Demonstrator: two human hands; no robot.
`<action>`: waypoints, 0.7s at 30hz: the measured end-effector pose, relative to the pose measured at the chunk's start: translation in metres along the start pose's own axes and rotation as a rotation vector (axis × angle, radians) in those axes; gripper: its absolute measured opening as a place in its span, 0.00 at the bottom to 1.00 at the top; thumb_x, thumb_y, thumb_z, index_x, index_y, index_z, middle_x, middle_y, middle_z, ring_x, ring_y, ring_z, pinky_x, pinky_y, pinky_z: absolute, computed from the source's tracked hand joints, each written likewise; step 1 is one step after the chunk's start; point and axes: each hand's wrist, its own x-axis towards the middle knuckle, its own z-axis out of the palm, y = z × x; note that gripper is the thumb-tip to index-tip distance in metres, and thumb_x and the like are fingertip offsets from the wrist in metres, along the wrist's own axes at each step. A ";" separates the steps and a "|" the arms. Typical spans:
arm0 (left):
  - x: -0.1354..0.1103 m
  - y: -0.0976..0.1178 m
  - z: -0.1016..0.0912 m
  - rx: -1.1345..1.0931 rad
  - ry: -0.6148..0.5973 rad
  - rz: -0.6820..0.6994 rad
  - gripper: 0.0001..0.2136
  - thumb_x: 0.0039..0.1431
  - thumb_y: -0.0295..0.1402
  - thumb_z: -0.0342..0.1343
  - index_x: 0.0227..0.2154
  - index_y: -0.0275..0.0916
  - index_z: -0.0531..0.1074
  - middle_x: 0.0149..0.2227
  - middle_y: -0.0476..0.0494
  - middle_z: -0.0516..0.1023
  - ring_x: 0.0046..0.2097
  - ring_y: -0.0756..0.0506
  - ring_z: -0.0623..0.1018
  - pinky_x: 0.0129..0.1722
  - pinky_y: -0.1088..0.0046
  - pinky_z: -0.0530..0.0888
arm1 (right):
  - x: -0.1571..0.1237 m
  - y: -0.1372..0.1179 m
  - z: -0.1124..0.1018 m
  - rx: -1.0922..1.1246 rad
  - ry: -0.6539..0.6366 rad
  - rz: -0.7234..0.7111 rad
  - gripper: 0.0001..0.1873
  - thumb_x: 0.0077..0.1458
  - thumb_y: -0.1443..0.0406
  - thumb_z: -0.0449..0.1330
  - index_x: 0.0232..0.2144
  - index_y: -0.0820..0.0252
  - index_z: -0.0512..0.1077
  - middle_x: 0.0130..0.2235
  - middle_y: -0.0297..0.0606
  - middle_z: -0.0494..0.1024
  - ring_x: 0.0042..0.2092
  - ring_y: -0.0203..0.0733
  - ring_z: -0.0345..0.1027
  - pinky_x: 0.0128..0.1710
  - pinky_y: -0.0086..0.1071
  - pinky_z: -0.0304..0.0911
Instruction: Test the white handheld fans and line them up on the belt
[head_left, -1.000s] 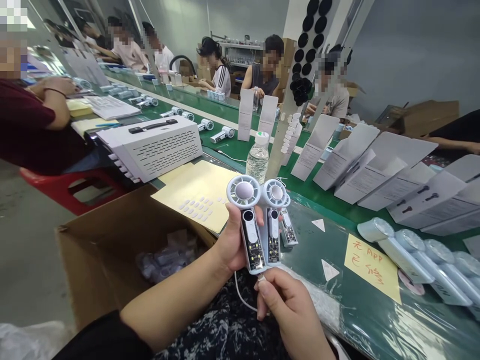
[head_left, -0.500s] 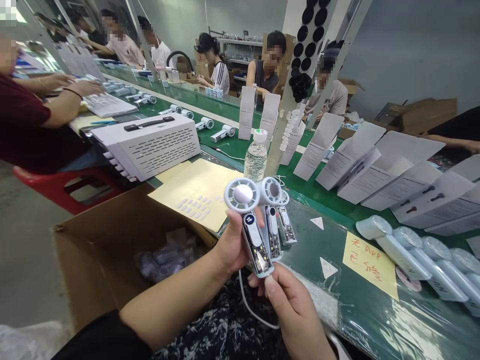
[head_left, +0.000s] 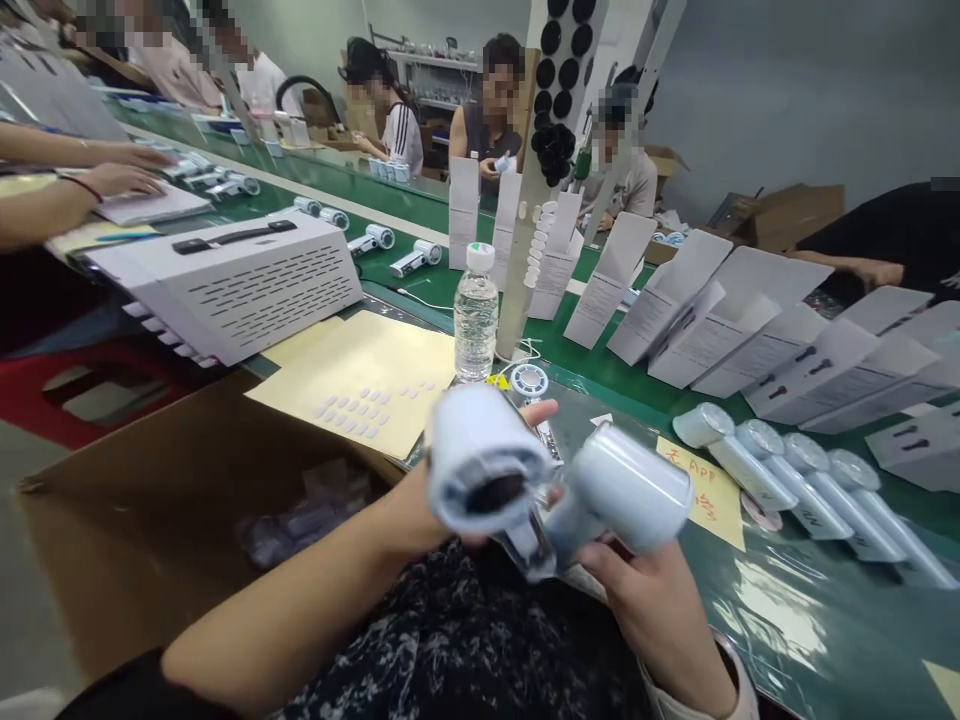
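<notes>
In the head view, my left hand (head_left: 415, 508) is closed round a light blue handheld fan (head_left: 491, 440), mostly hidden behind it. The fan's round head faces down towards me, slightly blurred. A second light blue handheld fan (head_left: 637, 485) is in my right hand (head_left: 652, 590), its cylindrical head lying sideways and its handle slanting towards the first fan. The two handles come close together; I cannot tell whether they touch. Behind my hands, a third fan (head_left: 529, 380) lies on the green table, partly hidden.
Several light blue fans (head_left: 806, 480) lie in a row on the right, by a handwritten yellow note (head_left: 709, 495). Open white boxes (head_left: 675, 310) stand behind. A water bottle (head_left: 475, 315), a yellow sheet with stickers (head_left: 375, 350) and a white metal case (head_left: 240, 280) are on the left. Co-workers sit across.
The charging cable at the fan's lower end is no longer seen in my hands. My right hand now has a second fan, and the left fan has turned and tipped towards me. The view has shifted right.
</notes>
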 end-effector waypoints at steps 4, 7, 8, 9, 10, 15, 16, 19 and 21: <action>0.006 -0.012 -0.002 -0.169 0.114 0.048 0.20 0.56 0.46 0.62 0.49 0.46 0.74 0.44 0.44 0.78 0.49 0.42 0.77 0.54 0.61 0.72 | 0.000 0.001 -0.005 0.071 0.171 0.051 0.25 0.48 0.48 0.69 0.43 0.55 0.73 0.32 0.35 0.76 0.30 0.41 0.70 0.32 0.35 0.69; 0.004 -0.023 0.002 -0.298 0.082 -0.077 0.22 0.53 0.40 0.66 0.50 0.44 0.71 0.40 0.47 0.75 0.43 0.44 0.78 0.49 0.65 0.75 | -0.003 -0.001 -0.003 0.196 0.194 0.099 0.23 0.53 0.50 0.66 0.46 0.54 0.71 0.34 0.34 0.75 0.30 0.37 0.68 0.32 0.32 0.68; 0.003 -0.025 0.004 -0.299 0.063 -0.101 0.23 0.51 0.36 0.67 0.50 0.43 0.71 0.39 0.47 0.74 0.41 0.45 0.78 0.47 0.66 0.75 | -0.005 -0.002 -0.003 0.233 0.169 0.108 0.22 0.52 0.52 0.67 0.47 0.53 0.72 0.37 0.36 0.76 0.33 0.39 0.69 0.34 0.32 0.69; 0.003 -0.026 0.006 -0.294 0.048 -0.116 0.23 0.50 0.32 0.68 0.49 0.43 0.70 0.37 0.48 0.73 0.39 0.47 0.77 0.43 0.68 0.76 | -0.009 -0.002 -0.003 0.258 0.137 0.106 0.21 0.52 0.54 0.67 0.47 0.54 0.72 0.40 0.37 0.76 0.36 0.40 0.69 0.36 0.32 0.69; 0.002 -0.027 0.009 -0.287 0.035 -0.124 0.22 0.49 0.29 0.67 0.48 0.42 0.70 0.36 0.49 0.72 0.36 0.48 0.76 0.40 0.70 0.75 | -0.012 -0.003 -0.004 0.272 0.105 0.096 0.20 0.52 0.56 0.67 0.46 0.54 0.72 0.42 0.39 0.76 0.37 0.41 0.69 0.38 0.33 0.69; 0.005 -0.026 0.019 -0.238 -0.036 -0.133 0.20 0.51 0.30 0.66 0.45 0.42 0.67 0.34 0.50 0.71 0.33 0.49 0.74 0.35 0.69 0.75 | -0.020 -0.002 -0.009 0.305 -0.023 0.040 0.18 0.58 0.59 0.63 0.50 0.51 0.72 0.43 0.39 0.76 0.39 0.42 0.70 0.39 0.33 0.69; 0.005 -0.025 0.020 -0.216 -0.041 -0.132 0.20 0.50 0.30 0.66 0.45 0.42 0.67 0.34 0.50 0.71 0.33 0.49 0.74 0.34 0.70 0.75 | -0.020 -0.002 -0.009 0.303 -0.043 0.034 0.17 0.59 0.59 0.63 0.51 0.50 0.72 0.44 0.39 0.76 0.40 0.42 0.70 0.39 0.33 0.69; 0.003 -0.025 0.020 -0.138 -0.036 -0.135 0.18 0.51 0.31 0.67 0.42 0.38 0.68 0.33 0.48 0.72 0.32 0.50 0.74 0.33 0.72 0.74 | -0.017 -0.004 -0.009 0.287 -0.047 -0.009 0.16 0.59 0.60 0.63 0.50 0.46 0.71 0.47 0.37 0.75 0.43 0.43 0.70 0.40 0.34 0.70; 0.000 -0.025 0.018 -0.114 -0.036 -0.144 0.17 0.51 0.31 0.67 0.41 0.37 0.68 0.33 0.47 0.73 0.34 0.49 0.75 0.35 0.71 0.76 | -0.015 -0.005 -0.007 0.293 -0.063 -0.006 0.16 0.59 0.61 0.63 0.50 0.46 0.72 0.47 0.37 0.75 0.43 0.43 0.70 0.41 0.35 0.70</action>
